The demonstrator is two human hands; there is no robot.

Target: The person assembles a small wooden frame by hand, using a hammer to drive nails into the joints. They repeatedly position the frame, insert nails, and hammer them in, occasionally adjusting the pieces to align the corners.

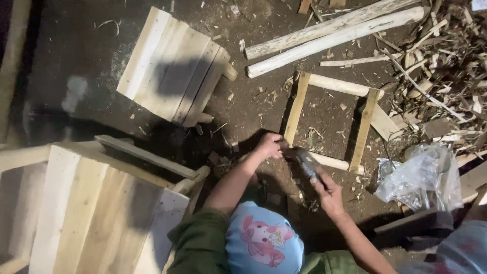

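Head view: one pale rectangular wooden frame (329, 122) (four rough slats) lies on the dirt floor (253, 106); left hand (269, 145) fingers grasp its corner, right hand (327, 190) fingers clench a grey hammer (307, 161); two long poles (329, 35) nearby.

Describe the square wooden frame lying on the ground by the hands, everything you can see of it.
The wooden frame lies flat on the dirt floor. It is pale, bare wood: two flat slats run as sides, joined by two round poles across the far and near ends, leaving an open middle strewn with chips. The left hand presses its near left corner, where the right hand brings a hammer.
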